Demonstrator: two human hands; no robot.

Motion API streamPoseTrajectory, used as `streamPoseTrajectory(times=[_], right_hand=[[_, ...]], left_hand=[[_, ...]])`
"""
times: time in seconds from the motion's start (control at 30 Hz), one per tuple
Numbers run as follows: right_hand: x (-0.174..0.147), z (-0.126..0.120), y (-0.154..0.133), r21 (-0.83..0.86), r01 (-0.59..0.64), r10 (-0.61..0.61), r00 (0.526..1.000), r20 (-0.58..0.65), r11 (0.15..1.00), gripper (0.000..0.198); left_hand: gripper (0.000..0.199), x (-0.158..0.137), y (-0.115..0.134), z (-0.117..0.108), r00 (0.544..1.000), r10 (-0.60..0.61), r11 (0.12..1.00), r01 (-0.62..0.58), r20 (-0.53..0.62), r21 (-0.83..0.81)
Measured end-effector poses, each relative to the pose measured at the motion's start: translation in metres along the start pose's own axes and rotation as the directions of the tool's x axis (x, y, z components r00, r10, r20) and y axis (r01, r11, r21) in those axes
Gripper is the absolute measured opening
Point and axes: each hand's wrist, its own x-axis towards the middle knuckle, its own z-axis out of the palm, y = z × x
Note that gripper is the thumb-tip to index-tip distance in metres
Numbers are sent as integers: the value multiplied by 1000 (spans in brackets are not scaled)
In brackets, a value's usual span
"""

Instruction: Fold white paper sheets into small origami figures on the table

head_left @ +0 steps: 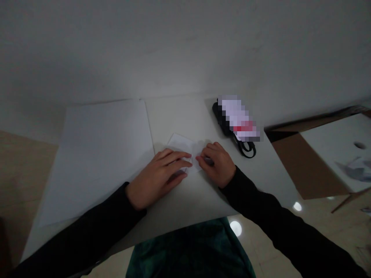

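Observation:
A small folded sheet of white paper (182,142) lies on the white table in front of me. My left hand (165,172) rests over its left part, fingers stretched out and pressing it down. At the paper's right side, my right hand (216,161) is closed, its fingers curled with the thumb and index finger at the paper. The lower part of the paper is partly hidden beneath my left fingers.
A large white sheet (101,154) covers the left of the table (179,112). At the back right lies a black item with a strap (246,148), under a blurred white and red packet (239,116). Another white-topped table (333,143) stands at the right.

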Motion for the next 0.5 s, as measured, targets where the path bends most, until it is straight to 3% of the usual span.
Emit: streamPoseTrajectory(times=[0.27, 0.5], right_hand=[[16, -9, 17, 30, 144, -146, 984, 101, 989, 20], [17, -6, 16, 25, 144, -146, 985, 91, 989, 20]], left_hand=[[35, -1, -2, 5, 998, 57, 998, -57, 0, -1], [36, -1, -2, 6, 999, 49, 999, -49, -19, -15]])
